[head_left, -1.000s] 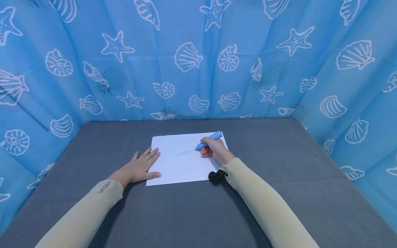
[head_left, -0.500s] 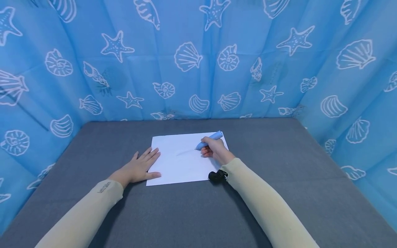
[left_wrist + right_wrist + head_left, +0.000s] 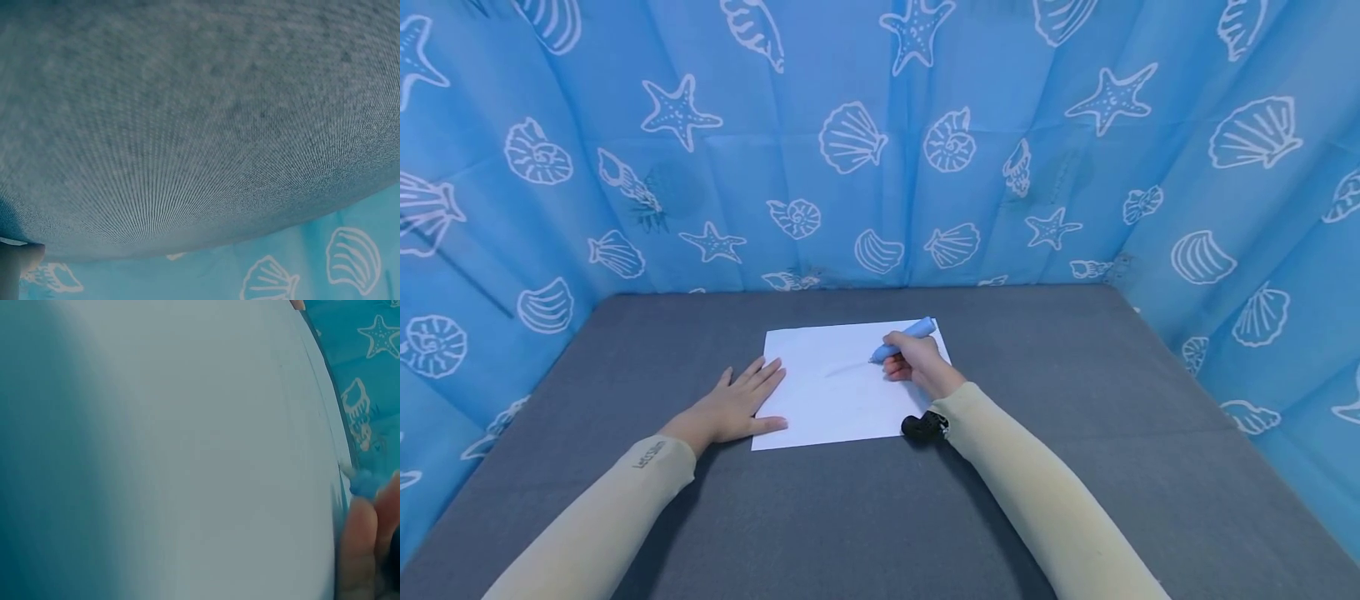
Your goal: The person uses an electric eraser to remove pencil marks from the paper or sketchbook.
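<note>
The left hand [image 3: 730, 410] rests flat on the left edge of the paper [image 3: 823, 408], gripping nothing; over the paper's right half, the grip of the right hand [image 3: 922, 364] pinches a blue pen [image 3: 919, 328]. Drawing beside the faint line [image 3: 847, 368] seems in hand, and the next stroke likely calls for steady paper. Whether the pen touches the paper is unclear.

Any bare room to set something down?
Grey fabric tabletop: free between cream sleeves, in front of the white rectangular paper; right of the right sleeve. Crowded: paper's left edge, under the left hand; right side, where the right hand grips a thick blue pen.
</note>
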The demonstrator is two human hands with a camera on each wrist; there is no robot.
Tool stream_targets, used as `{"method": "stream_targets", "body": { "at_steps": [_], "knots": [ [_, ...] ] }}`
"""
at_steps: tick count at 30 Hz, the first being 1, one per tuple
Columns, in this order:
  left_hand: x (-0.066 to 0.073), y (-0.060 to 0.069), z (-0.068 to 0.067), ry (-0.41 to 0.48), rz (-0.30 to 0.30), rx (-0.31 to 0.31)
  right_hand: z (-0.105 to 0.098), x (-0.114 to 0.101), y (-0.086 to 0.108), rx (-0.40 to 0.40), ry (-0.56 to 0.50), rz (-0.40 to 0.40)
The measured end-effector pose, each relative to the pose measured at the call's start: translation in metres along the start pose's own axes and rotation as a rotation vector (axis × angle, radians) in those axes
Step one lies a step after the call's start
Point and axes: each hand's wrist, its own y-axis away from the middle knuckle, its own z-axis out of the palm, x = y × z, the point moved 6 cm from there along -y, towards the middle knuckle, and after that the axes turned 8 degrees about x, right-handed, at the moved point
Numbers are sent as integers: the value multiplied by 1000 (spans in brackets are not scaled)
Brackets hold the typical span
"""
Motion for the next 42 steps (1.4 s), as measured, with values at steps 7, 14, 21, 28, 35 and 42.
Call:
{"method": "stream_targets", "body": {
  "at_steps": [7, 14, 21, 28, 35, 42],
  "knots": [
    [-2, 1, 2, -16, -9, -2, 1, 1, 0, 2, 11, 3],
    [-4, 0, 6, -38, -22, -10, 0, 2, 1, 11, -7, -6],
    [-3, -1, 5, -32, -18, -7, 0, 2, 1, -77, -40, 35],
    [-1, 1, 3, -28, -21, -15, 4, 2, 1, -128, -55, 38],
    [0, 0, 1, -28, -21, -32, 1, 2, -2, -42, -30, 17],
    [-1, 1, 1, -30, -27, -39, 5, 2, 0, -22, -29, 16]
  ]
}}
